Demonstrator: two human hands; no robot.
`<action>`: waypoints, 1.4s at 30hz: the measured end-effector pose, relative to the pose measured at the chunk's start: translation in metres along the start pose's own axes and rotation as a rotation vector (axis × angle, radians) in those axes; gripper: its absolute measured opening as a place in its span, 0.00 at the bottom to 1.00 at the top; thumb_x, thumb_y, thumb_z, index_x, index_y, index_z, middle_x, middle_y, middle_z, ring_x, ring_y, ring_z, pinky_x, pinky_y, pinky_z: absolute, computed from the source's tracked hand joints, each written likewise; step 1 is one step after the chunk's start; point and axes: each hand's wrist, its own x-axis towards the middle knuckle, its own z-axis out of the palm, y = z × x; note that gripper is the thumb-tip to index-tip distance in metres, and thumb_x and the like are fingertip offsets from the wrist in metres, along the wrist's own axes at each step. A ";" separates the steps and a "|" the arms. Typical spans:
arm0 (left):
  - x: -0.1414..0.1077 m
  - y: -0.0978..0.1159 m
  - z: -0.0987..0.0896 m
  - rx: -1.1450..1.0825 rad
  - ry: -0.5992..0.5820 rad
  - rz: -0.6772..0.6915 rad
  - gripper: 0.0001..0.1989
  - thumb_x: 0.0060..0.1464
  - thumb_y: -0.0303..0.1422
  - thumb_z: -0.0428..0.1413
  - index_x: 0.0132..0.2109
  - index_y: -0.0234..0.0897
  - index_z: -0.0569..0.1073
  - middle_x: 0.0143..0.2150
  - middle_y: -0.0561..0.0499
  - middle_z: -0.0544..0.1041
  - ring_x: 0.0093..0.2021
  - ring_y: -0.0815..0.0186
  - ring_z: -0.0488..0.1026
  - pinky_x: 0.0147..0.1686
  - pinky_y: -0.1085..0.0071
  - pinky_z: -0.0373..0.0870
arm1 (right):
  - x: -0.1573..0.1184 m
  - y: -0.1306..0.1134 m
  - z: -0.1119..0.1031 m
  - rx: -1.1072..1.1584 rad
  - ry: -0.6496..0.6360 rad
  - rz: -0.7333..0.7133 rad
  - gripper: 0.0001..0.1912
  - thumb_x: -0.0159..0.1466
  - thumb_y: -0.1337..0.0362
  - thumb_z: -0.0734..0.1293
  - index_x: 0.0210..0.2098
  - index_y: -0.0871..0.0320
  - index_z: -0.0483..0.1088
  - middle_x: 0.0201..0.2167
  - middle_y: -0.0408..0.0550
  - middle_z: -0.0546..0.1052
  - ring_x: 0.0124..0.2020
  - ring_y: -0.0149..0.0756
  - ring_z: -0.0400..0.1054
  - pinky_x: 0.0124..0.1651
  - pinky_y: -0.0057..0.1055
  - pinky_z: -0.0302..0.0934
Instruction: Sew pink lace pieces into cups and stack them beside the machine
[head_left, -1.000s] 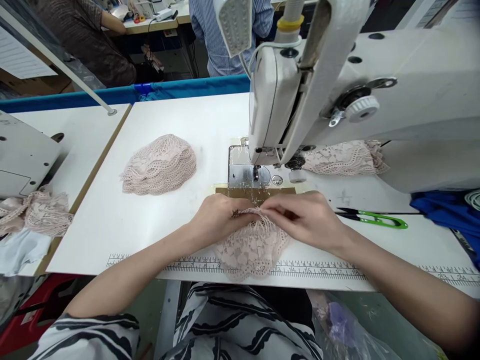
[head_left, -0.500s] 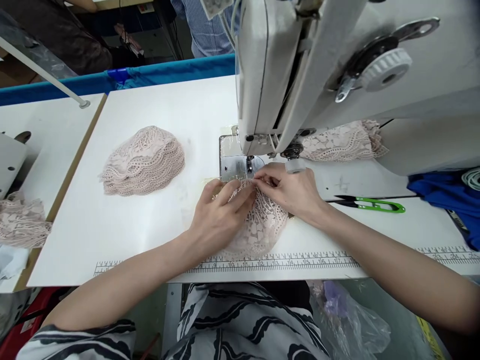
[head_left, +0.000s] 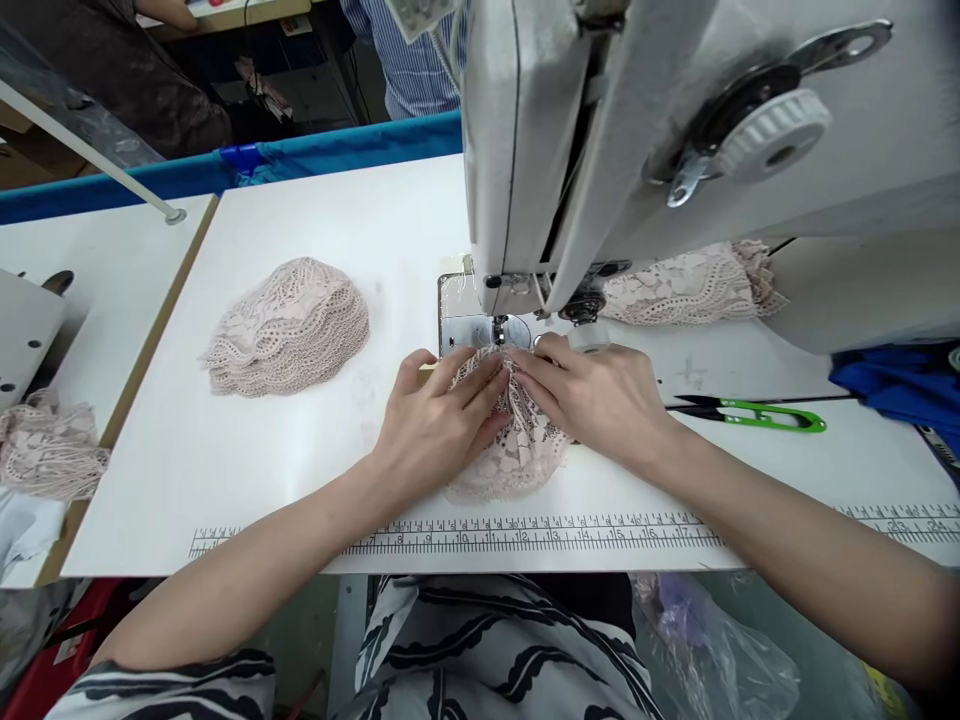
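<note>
A pale pink lace piece [head_left: 517, 460] lies gathered just in front of the needle and presser foot [head_left: 499, 328] of a white sewing machine [head_left: 555, 150]. My left hand [head_left: 439, 415] grips its left side, fingers bent over the folds. From the right, my right hand [head_left: 600, 395] pinches the top edge of the same lace, fingertips close to those of the left. The lace's far edge reaches the metal plate [head_left: 459, 300] by the foot; the fingers partly hide that edge.
A lace stack [head_left: 289, 325] sits at left, more lace [head_left: 697, 285] behind the machine arm. Green snips [head_left: 772, 415] and blue cloth [head_left: 892, 385] lie right. A printed ruler [head_left: 525, 535] runs along the front edge. Other people [head_left: 420, 60] are beyond the blue trough [head_left: 360, 145].
The lace's top edge has moved up to the presser foot. My right hand has shifted slightly right and its fingers have straightened over the lace. The whole view has shifted a little.
</note>
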 end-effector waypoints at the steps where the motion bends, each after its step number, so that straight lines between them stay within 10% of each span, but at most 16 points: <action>1: 0.000 0.001 0.000 0.019 -0.003 -0.004 0.15 0.68 0.37 0.53 0.56 0.37 0.75 0.56 0.48 0.78 0.57 0.54 0.73 0.50 0.53 0.62 | 0.000 0.000 0.001 -0.002 -0.012 0.004 0.18 0.73 0.62 0.57 0.51 0.57 0.77 0.36 0.49 0.81 0.24 0.31 0.64 0.25 0.33 0.44; 42: 0.005 -0.005 0.010 -0.013 -0.023 -0.084 0.19 0.69 0.41 0.50 0.59 0.38 0.72 0.58 0.42 0.76 0.58 0.53 0.71 0.54 0.50 0.60 | 0.007 0.009 -0.002 -0.030 -0.042 0.055 0.18 0.73 0.61 0.57 0.51 0.55 0.77 0.43 0.53 0.80 0.34 0.37 0.70 0.26 0.34 0.42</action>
